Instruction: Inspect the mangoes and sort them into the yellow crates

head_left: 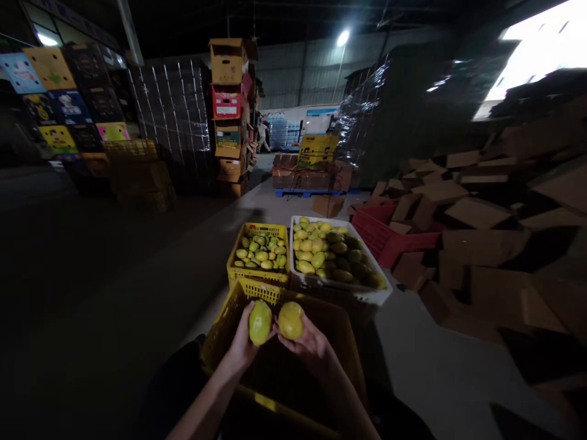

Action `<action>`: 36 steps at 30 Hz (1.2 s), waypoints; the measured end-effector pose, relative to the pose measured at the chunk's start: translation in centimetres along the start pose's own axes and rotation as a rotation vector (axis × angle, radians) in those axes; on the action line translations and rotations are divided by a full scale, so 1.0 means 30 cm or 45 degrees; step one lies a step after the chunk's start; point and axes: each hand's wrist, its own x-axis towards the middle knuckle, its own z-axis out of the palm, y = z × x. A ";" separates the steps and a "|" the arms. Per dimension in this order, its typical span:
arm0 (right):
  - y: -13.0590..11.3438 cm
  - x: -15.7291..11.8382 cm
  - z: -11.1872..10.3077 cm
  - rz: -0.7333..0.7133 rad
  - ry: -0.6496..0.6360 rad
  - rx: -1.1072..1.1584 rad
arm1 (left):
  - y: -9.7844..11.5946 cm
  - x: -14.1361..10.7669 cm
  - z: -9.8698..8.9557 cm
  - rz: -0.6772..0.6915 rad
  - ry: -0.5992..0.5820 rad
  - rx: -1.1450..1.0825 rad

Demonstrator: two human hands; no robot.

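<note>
My left hand (243, 343) is closed round a green-yellow mango (260, 322), held upright. Beside it, my right hand (314, 343) grips a rounder, yellower mango (291, 320) from below and the right. The two fruits are close together, with a small gap between them. Both hands are over a deep yellow plastic crate (220, 324), whose inside is dark. Just beyond, a smaller-looking yellow crate (229, 263) holds several green-yellow mangoes (261, 250). To its right a white crate (378, 275) is piled with yellow and darker green mangoes (316, 244).
Flattened and open cardboard boxes (486, 244) are heaped on the right, around a red crate (376, 232). Stacked cartons (228, 110) and wrapped pallets (172, 116) stand behind. A blue pallet (300, 192) carries boxes. Far back, a person (263, 135) is partly visible.
</note>
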 end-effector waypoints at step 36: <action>0.111 0.037 0.021 -0.718 0.402 -0.864 | -0.028 0.029 -0.058 -0.092 -0.098 -0.414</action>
